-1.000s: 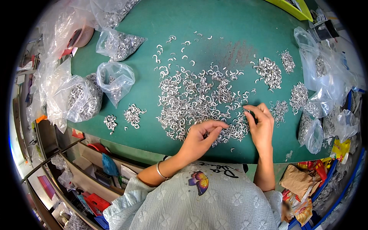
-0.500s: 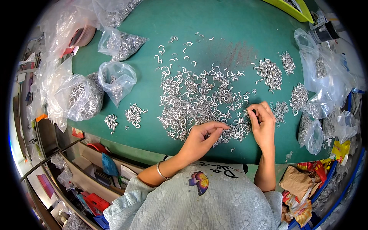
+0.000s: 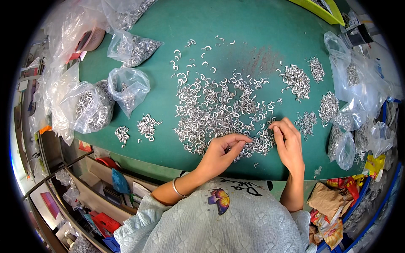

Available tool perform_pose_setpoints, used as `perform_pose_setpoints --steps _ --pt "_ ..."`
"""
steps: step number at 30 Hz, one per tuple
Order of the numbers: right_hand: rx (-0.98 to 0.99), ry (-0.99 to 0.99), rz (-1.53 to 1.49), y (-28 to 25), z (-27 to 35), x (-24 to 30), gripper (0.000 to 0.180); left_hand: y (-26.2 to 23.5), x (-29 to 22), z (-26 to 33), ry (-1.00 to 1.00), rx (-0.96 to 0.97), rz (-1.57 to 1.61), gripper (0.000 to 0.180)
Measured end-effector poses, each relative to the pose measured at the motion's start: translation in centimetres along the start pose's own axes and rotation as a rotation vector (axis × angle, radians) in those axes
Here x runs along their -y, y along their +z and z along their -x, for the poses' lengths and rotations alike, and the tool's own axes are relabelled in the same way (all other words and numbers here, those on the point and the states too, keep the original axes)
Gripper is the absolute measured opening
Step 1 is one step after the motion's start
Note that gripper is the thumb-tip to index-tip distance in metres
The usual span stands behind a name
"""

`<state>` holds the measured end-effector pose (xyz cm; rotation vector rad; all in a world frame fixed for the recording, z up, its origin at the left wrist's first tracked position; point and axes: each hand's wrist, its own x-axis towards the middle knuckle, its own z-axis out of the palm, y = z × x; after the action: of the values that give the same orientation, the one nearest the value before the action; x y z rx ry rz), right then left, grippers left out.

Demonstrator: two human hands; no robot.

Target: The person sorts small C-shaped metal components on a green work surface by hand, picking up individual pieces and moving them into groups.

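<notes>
A wide spread of small curved silver metal pieces (image 3: 219, 109) covers the middle of the green tabletop (image 3: 168, 162). At its near edge my left hand (image 3: 221, 155) is closed, thumb and forefinger brought together beside the pieces; whatever they pinch is too small to make out. My right hand (image 3: 289, 142) reaches the spread's right edge with fingers curled and the thumb near the forefinger tip. Anything between those fingertips is hidden or too small to name. Smaller heaps of pieces (image 3: 296, 81) and ring-like bits (image 3: 307, 123) lie to the right of the spread.
Clear plastic bags of metal pieces (image 3: 137, 50) stand at the left, near two little heaps (image 3: 147, 126). More filled bags (image 3: 344, 143) line the right edge. A yellow-green tray (image 3: 322, 10) sits at the far right. Reddish dust (image 3: 263, 61) marks the tabletop beyond the spread.
My right hand has shifted slightly toward me and its fingers have turned a little to the left. My left hand has stayed in the same place.
</notes>
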<state>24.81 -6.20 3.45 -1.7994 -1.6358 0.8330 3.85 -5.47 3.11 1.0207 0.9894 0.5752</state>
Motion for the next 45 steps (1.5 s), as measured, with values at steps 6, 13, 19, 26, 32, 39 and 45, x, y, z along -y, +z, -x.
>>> perform_pose_setpoints --steps 6,13,19,26,32,39,45 --pt "-0.098 0.015 0.201 1.1 -0.4 0.1 0.011 0.0 0.1 -0.1 -0.002 0.012 -0.016 0.019" --pt "-0.124 -0.092 0.222 1.9 -0.5 -1.0 0.010 -0.1 0.5 -0.1 -0.011 0.009 -0.012 0.019" --pt "-0.112 0.212 -0.535 1.4 0.1 -1.6 0.004 -0.2 0.5 -0.1 0.001 0.018 -0.009 0.019" --pt "0.086 0.226 -1.494 0.0 0.0 -2.1 0.024 -0.3 0.2 -0.2 -0.006 0.024 0.025 0.018" --pt "-0.159 0.316 -0.598 1.0 0.0 -1.2 0.015 -0.1 0.3 0.1 -0.025 -0.021 -0.017 0.021" --pt "0.020 0.068 0.143 0.9 1.6 0.8 0.020 0.4 1.2 0.7 0.170 0.039 -0.516 0.029" --pt "-0.066 0.162 0.145 -0.1 2.4 0.1 0.017 0.1 0.9 2.2 0.199 0.166 -0.896 0.040"
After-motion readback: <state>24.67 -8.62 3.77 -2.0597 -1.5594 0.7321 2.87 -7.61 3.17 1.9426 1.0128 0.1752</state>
